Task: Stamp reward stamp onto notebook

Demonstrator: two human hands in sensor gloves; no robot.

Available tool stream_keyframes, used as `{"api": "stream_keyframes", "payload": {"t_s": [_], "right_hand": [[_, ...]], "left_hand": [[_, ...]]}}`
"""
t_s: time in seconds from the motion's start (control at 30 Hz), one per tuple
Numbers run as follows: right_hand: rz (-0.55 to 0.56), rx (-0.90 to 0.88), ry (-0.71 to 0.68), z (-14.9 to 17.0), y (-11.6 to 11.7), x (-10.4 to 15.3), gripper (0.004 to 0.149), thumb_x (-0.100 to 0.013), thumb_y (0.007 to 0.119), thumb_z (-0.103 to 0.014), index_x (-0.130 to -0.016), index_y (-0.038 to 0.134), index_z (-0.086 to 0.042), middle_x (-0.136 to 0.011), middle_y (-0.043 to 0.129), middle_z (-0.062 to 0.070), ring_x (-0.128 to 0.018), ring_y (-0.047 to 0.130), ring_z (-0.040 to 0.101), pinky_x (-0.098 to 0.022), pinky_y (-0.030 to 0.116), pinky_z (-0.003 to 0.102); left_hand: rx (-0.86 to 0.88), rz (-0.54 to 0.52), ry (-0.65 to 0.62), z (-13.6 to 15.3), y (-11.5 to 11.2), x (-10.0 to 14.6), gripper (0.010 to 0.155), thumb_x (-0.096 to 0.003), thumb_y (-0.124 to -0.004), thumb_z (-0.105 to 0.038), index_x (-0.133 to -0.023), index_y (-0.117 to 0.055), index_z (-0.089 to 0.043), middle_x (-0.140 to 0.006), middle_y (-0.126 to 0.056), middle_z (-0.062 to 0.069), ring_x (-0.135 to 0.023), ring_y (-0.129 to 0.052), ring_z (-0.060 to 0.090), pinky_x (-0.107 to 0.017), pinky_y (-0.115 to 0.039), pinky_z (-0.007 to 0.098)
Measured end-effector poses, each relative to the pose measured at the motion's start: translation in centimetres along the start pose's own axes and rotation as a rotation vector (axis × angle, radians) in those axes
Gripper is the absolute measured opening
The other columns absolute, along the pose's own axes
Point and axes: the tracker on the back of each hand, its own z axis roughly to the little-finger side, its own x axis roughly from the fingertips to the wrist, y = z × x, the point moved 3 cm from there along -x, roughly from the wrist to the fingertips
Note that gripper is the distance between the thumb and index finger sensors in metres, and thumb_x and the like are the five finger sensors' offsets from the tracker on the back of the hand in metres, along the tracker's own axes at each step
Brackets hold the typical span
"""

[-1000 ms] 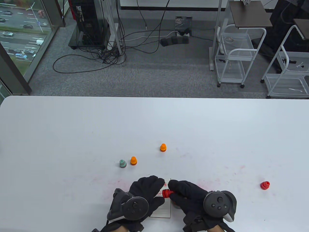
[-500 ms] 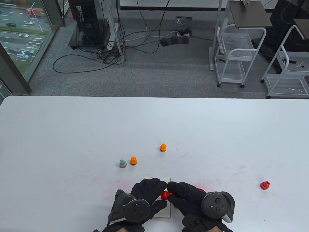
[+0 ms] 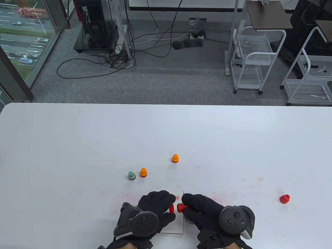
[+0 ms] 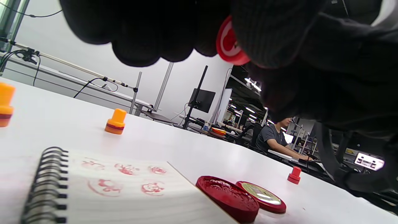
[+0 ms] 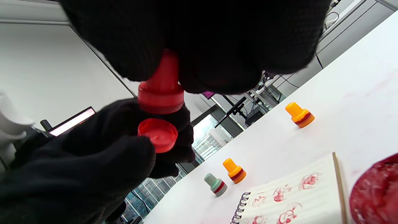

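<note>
The right hand (image 3: 205, 212) pinches a red stamp (image 5: 161, 90) by its handle, and the left hand (image 3: 155, 207) holds the stamp's cap (image 5: 157, 134) just off its face; both grips are narrow and full. They hang above the notebook (image 4: 124, 189), which lies open on the surface (image 3: 166, 135) under the hands.

Most likely the step is uncapping before pressing. To do it well, draw the cap straight off, park it beside the notebook rather than on the page, then bring the stamp face down flat on a bare patch, clear of the prints already there.

The left wrist view shows an open red ink pad (image 4: 228, 197) and its lid (image 4: 261, 196) just right of the notebook, hidden under the right hand in the table view. The right wrist view alone shows the gap between stamp and cap.
</note>
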Motion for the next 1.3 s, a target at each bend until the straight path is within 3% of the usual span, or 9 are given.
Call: {"api": "stream_keyframes", "payload": {"t_s": [0.2,0.33,0.5,0.77,0.87,1.3], "right_hand": [[0.008,0.001,0.004,0.1,-0.5,0.2,0.046,-0.044,0.088,-0.034,-0.086,0.080,-0.018,-0.075,0.095,0.009,-0.053,0.100,0.025,-0.043,0.089,0.043],[-0.004,0.005,0.014,0.4,-0.5,0.2,0.046,-0.044,0.088,-0.034,-0.086,0.080,-0.018,-0.075,0.095,0.010,-0.054,0.099,0.025,-0.043,0.089,0.043],[-0.019,0.024,0.022,0.6,-0.5,0.2,0.046,-0.044,0.087,-0.033,-0.087,0.080,-0.017,-0.075,0.095,0.010,-0.054,0.099,0.026,-0.043,0.088,0.043],[-0.026,0.034,0.039,1.0,-0.8,0.2,0.046,-0.044,0.088,-0.033,-0.087,0.081,-0.017,-0.075,0.095,0.010,-0.053,0.099,0.027,-0.043,0.088,0.044],[-0.029,0.037,0.043,1.0,-0.9,0.2,0.046,-0.044,0.088,-0.033,-0.087,0.081,-0.017,-0.075,0.095,0.011,-0.054,0.099,0.027,-0.043,0.088,0.044],[-0.036,0.046,0.059,1.2,-0.9,0.2,0.046,-0.044,0.088,-0.032,-0.087,0.081,-0.017,-0.075,0.095,0.011,-0.054,0.099,0.027,-0.043,0.088,0.044]], "left_hand": [[-0.009,0.033,0.115,3.5,0.2,0.7,0.066,-0.0457,-0.080,-0.047,-0.105,-0.071,-0.019,-0.105,-0.074,0.014,-0.087,-0.083,0.037,-0.062,-0.075,0.050],[-0.045,0.155,0.237,6.8,-1.2,1.3,0.066,-0.0462,-0.079,-0.048,-0.107,-0.073,-0.022,-0.107,-0.071,0.017,-0.088,-0.080,0.040,-0.063,-0.073,0.052],[-0.151,0.322,0.300,9.0,-3.3,1.8,0.066,-0.0460,-0.079,-0.049,-0.108,-0.075,-0.024,-0.111,-0.065,0.020,-0.093,-0.071,0.046,-0.066,-0.067,0.055],[-0.240,0.356,0.331,9.8,-3.5,2.0,0.066,-0.0468,-0.074,-0.050,-0.109,-0.074,-0.027,-0.117,-0.056,0.021,-0.098,-0.059,0.050,-0.068,-0.060,0.056],[-0.289,0.413,0.349,9.9,-3.6,2.1,0.066,-0.0480,-0.073,-0.049,-0.111,-0.069,-0.029,-0.119,-0.052,0.020,-0.099,-0.057,0.050,-0.069,-0.058,0.057],[-0.294,0.392,0.348,10.1,-3.1,2.2,0.069,-0.0473,-0.074,-0.051,-0.113,-0.067,-0.029,-0.119,-0.051,0.021,-0.099,-0.057,0.049,-0.069,-0.059,0.055]]}}
